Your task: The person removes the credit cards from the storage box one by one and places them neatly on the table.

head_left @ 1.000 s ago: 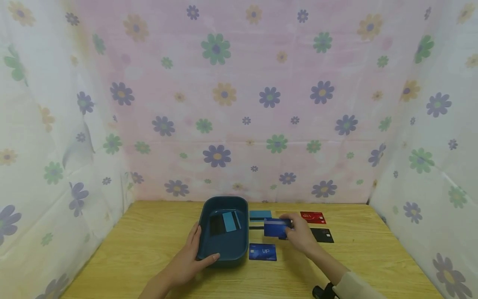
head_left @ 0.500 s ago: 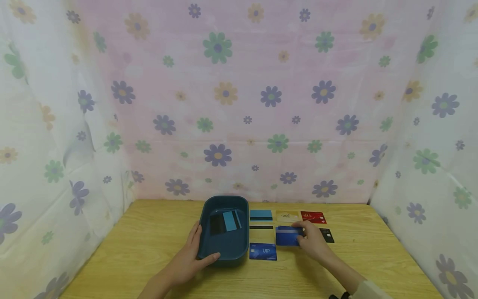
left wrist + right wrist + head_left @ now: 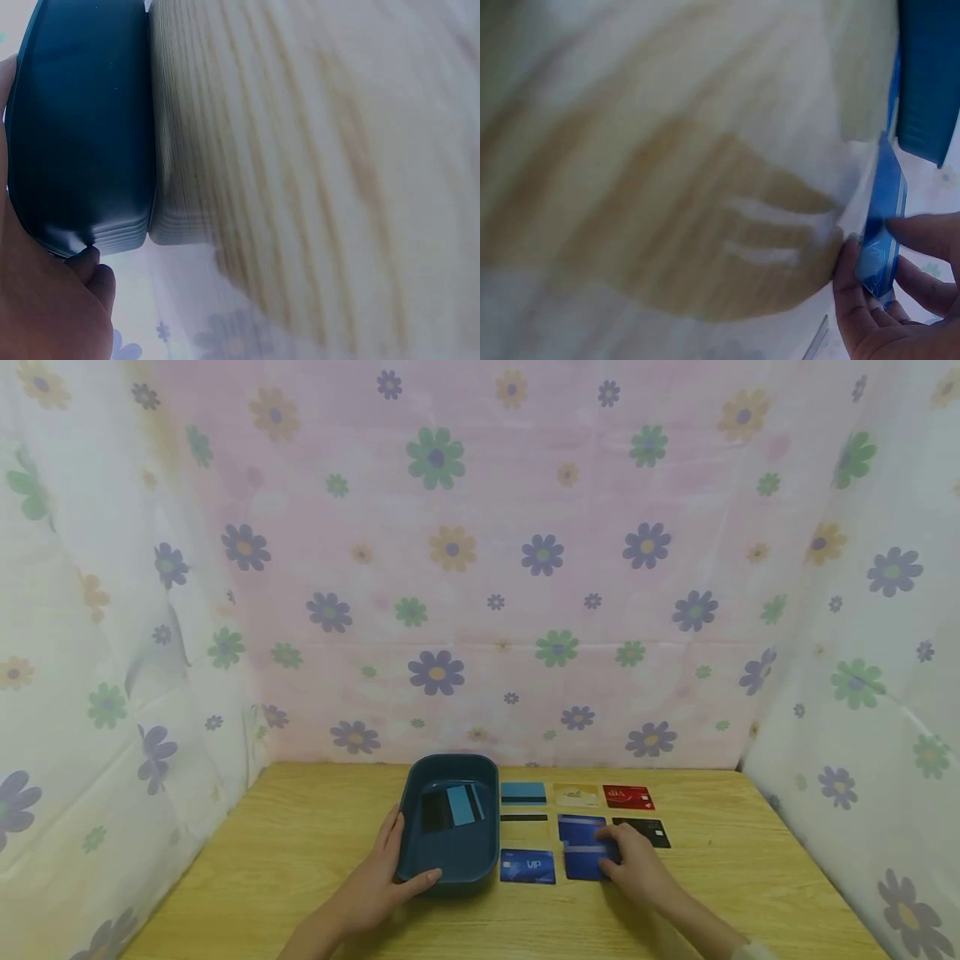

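My left hand (image 3: 387, 868) grips the left side of a dark blue tray (image 3: 489, 860), its thumb at the front rim and its fingers along the outer wall. Inside the tray lie a black card (image 3: 437, 811) and a light blue card (image 3: 461, 805) with a dark stripe. My right hand (image 3: 636, 864) pinches a blue card (image 3: 581, 865) by its right end, low over the table. Right behind it is another blue card (image 3: 577, 825), partly covered. In the right wrist view the thumb and fingers hold the blue card (image 3: 880, 232) edge-on.
On the table (image 3: 300, 827), right of the tray, lie a striped light blue card (image 3: 522, 793), a striped gold card (image 3: 524, 828), a blue VIP card (image 3: 527, 866), a gold card (image 3: 576, 795), a red VIP card (image 3: 628, 797) and a black card (image 3: 647, 832). Flowered cloth (image 3: 480, 568) surrounds the table.
My right hand has moved right and toward the front with a blue card, leaving another blue card on the table behind. My left hand stays on the tray.
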